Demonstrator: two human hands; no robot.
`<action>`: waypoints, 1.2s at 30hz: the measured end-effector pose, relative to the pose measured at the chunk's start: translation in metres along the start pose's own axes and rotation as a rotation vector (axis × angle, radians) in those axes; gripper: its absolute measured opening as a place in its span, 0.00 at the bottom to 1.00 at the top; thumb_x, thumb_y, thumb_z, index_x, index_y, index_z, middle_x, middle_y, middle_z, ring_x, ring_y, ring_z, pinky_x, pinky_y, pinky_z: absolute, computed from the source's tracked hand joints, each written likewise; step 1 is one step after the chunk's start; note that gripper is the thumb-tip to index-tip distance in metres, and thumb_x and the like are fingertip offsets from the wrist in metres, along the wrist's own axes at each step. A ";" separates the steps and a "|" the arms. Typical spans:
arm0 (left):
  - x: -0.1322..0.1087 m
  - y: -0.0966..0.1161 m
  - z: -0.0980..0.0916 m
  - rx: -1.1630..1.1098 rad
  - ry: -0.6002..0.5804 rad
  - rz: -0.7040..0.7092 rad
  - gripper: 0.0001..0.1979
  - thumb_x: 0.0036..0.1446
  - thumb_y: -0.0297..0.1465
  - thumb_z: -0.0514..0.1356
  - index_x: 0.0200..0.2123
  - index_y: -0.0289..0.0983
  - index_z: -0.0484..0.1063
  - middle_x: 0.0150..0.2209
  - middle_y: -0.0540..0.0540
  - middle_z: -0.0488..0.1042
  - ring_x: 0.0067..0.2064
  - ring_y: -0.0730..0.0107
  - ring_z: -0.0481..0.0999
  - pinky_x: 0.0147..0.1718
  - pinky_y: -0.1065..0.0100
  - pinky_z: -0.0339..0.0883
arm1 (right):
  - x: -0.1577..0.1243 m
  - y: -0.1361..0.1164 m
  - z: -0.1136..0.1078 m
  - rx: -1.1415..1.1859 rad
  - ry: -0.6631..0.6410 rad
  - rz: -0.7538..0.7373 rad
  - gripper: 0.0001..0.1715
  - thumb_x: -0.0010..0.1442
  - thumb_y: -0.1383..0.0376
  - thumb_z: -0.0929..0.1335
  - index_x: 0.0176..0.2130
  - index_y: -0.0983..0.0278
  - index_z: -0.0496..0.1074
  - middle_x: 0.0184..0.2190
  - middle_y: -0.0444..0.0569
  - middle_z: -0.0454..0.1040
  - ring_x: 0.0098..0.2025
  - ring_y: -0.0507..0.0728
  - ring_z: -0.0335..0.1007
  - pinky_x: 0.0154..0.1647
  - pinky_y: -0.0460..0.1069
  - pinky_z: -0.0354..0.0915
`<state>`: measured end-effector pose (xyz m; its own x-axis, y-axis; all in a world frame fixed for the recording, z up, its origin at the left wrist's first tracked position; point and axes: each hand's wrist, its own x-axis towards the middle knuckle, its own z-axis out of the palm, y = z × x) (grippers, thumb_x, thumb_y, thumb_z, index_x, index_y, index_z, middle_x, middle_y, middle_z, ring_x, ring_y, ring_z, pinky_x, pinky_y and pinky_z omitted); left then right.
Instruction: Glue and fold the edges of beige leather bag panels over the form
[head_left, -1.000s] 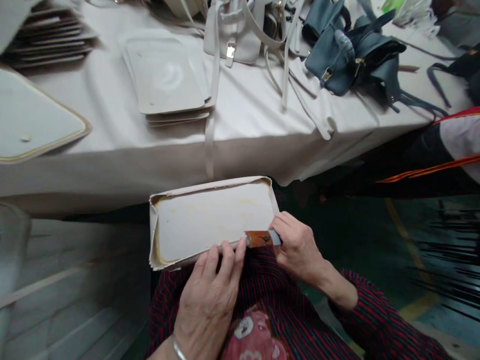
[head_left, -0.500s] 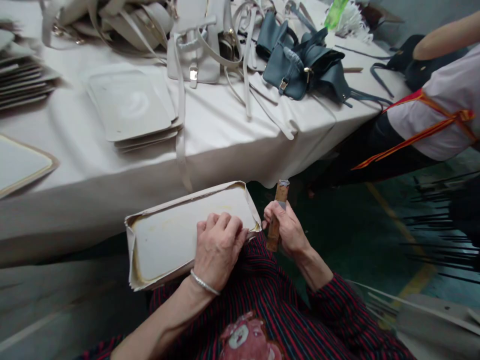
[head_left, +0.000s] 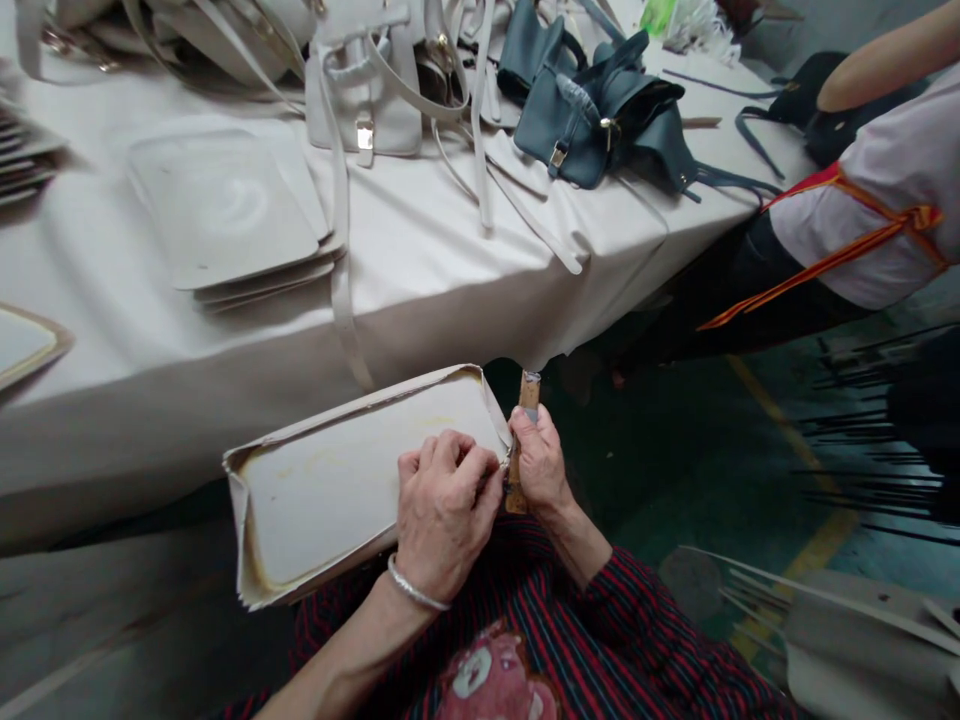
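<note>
A shallow, tray-like white panel (head_left: 322, 500) rests at my lap, its pale material turned up around the rim and yellowish glue stains along the inside edges. My left hand (head_left: 448, 505), with a silver bangle at the wrist, lies across its right part. The fingers are curled and pinch the rim at the near right corner. My right hand (head_left: 541, 462) is closed around a flat brown wooden-handled tool (head_left: 529, 390), held upright against that same corner. The tool's working end is hard to make out. The pinched spot is partly hidden by my fingers.
A table with a white cover (head_left: 465, 300) stands ahead. On it are stacked pale panels (head_left: 225, 210), off-white bags (head_left: 367, 100) and blue-grey bags (head_left: 570, 130). A person in a white shirt (head_left: 892, 200) stands at the right. More pale pieces (head_left: 862, 630) lie at lower right.
My right hand with the wooden-handled tool has moved left, up against the panel's corner. The panel has shifted slightly left and down in view. My left hand keeps its pinch at the rim.
</note>
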<state>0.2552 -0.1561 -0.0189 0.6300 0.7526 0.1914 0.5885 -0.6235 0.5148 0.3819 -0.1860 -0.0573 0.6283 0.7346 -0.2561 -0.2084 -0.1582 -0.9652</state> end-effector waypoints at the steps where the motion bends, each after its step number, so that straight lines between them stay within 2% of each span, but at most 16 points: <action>1: 0.001 0.001 0.002 -0.010 0.010 -0.016 0.04 0.60 0.32 0.58 0.33 0.40 0.71 0.37 0.46 0.70 0.42 0.62 0.68 0.43 0.58 0.54 | 0.002 0.000 0.000 -0.080 0.008 -0.022 0.17 0.62 0.51 0.64 0.33 0.62 0.59 0.24 0.37 0.56 0.24 0.48 0.52 0.24 0.45 0.53; 3: 0.002 0.001 0.004 -0.041 0.028 -0.044 0.01 0.59 0.29 0.58 0.35 0.39 0.69 0.38 0.45 0.69 0.43 0.61 0.68 0.43 0.58 0.56 | 0.006 -0.001 0.003 -0.198 0.028 -0.058 0.16 0.63 0.52 0.64 0.34 0.62 0.60 0.24 0.38 0.59 0.25 0.49 0.54 0.25 0.45 0.55; 6: 0.004 -0.002 0.005 -0.097 0.058 -0.054 0.08 0.57 0.23 0.57 0.40 0.37 0.66 0.40 0.43 0.68 0.45 0.61 0.68 0.43 0.59 0.58 | 0.014 -0.004 0.011 -0.254 0.062 -0.069 0.16 0.63 0.53 0.63 0.33 0.62 0.59 0.25 0.38 0.61 0.26 0.49 0.56 0.27 0.46 0.56; 8: 0.000 -0.004 0.002 -0.122 0.128 -0.016 0.10 0.56 0.20 0.57 0.40 0.36 0.64 0.39 0.44 0.68 0.43 0.61 0.68 0.42 0.60 0.59 | 0.020 -0.004 0.017 -0.268 0.080 -0.067 0.16 0.63 0.53 0.63 0.32 0.62 0.58 0.24 0.38 0.61 0.25 0.49 0.56 0.26 0.46 0.56; 11: -0.018 -0.003 -0.003 -0.120 0.249 0.116 0.10 0.55 0.19 0.58 0.40 0.37 0.66 0.38 0.45 0.69 0.43 0.62 0.68 0.43 0.59 0.60 | 0.031 -0.001 0.021 -0.292 0.078 -0.090 0.16 0.63 0.53 0.63 0.31 0.62 0.59 0.24 0.39 0.62 0.26 0.50 0.57 0.27 0.46 0.56; 13: -0.036 -0.001 -0.002 -0.054 0.202 0.186 0.14 0.56 0.21 0.60 0.46 0.35 0.68 0.43 0.42 0.72 0.48 0.60 0.68 0.48 0.56 0.60 | 0.039 0.001 0.022 -0.295 0.087 -0.119 0.16 0.62 0.53 0.64 0.31 0.62 0.60 0.25 0.40 0.63 0.27 0.50 0.59 0.28 0.46 0.57; 15: -0.054 0.000 0.004 0.073 0.119 0.228 0.21 0.59 0.26 0.60 0.56 0.32 0.65 0.51 0.38 0.71 0.54 0.57 0.66 0.54 0.55 0.57 | 0.047 -0.001 0.021 -0.221 0.119 -0.163 0.16 0.62 0.53 0.64 0.31 0.62 0.59 0.25 0.40 0.64 0.26 0.49 0.60 0.28 0.46 0.58; 18: -0.068 -0.001 0.017 0.239 0.082 0.260 0.28 0.61 0.35 0.59 0.61 0.32 0.61 0.56 0.40 0.70 0.58 0.57 0.63 0.59 0.55 0.53 | 0.051 -0.015 0.017 0.128 0.167 -0.225 0.15 0.64 0.53 0.63 0.34 0.60 0.56 0.24 0.37 0.64 0.23 0.48 0.60 0.24 0.45 0.60; 20: -0.068 -0.002 0.022 0.284 0.082 0.250 0.27 0.61 0.37 0.60 0.62 0.38 0.62 0.55 0.43 0.71 0.57 0.58 0.63 0.58 0.55 0.54 | 0.044 -0.029 0.015 0.369 0.160 -0.258 0.14 0.65 0.53 0.62 0.35 0.58 0.53 0.24 0.35 0.62 0.19 0.47 0.57 0.19 0.43 0.58; 23: -0.059 0.003 0.022 0.359 0.092 0.204 0.24 0.61 0.38 0.59 0.60 0.45 0.65 0.50 0.46 0.74 0.53 0.58 0.65 0.52 0.55 0.57 | 0.023 -0.041 0.015 0.508 0.114 -0.305 0.14 0.66 0.55 0.64 0.36 0.57 0.53 0.22 0.34 0.54 0.16 0.45 0.48 0.14 0.41 0.49; 26: -0.050 0.008 0.021 0.433 0.097 0.200 0.23 0.59 0.36 0.61 0.58 0.44 0.67 0.46 0.47 0.75 0.47 0.59 0.66 0.45 0.56 0.58 | 0.007 -0.037 0.022 0.522 0.091 -0.318 0.12 0.66 0.56 0.65 0.37 0.56 0.55 0.22 0.34 0.50 0.16 0.45 0.44 0.13 0.40 0.45; 29: -0.045 0.010 0.020 0.460 0.088 0.234 0.26 0.56 0.31 0.65 0.58 0.42 0.67 0.44 0.47 0.75 0.45 0.60 0.66 0.42 0.57 0.58 | 0.006 -0.031 0.026 0.516 0.092 -0.295 0.11 0.66 0.56 0.65 0.38 0.56 0.56 0.23 0.34 0.51 0.17 0.45 0.45 0.14 0.39 0.45; 32: -0.041 0.006 0.019 0.449 0.079 0.252 0.28 0.55 0.31 0.65 0.59 0.41 0.66 0.43 0.47 0.74 0.44 0.61 0.65 0.42 0.58 0.58 | 0.009 -0.032 0.023 0.527 0.088 -0.254 0.11 0.66 0.55 0.64 0.38 0.55 0.56 0.23 0.35 0.49 0.17 0.45 0.42 0.13 0.39 0.43; 36: -0.038 -0.003 0.015 0.359 0.083 0.284 0.25 0.58 0.32 0.62 0.59 0.39 0.66 0.39 0.46 0.74 0.39 0.63 0.65 0.40 0.60 0.60 | 0.000 -0.037 0.014 0.526 0.106 -0.280 0.10 0.66 0.56 0.64 0.39 0.54 0.56 0.23 0.35 0.48 0.17 0.46 0.41 0.13 0.39 0.44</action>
<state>0.2372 -0.1861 -0.0402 0.7575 0.5465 0.3570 0.5456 -0.8303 0.1134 0.3796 -0.1707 -0.0211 0.7787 0.6269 -0.0259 -0.3496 0.3994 -0.8475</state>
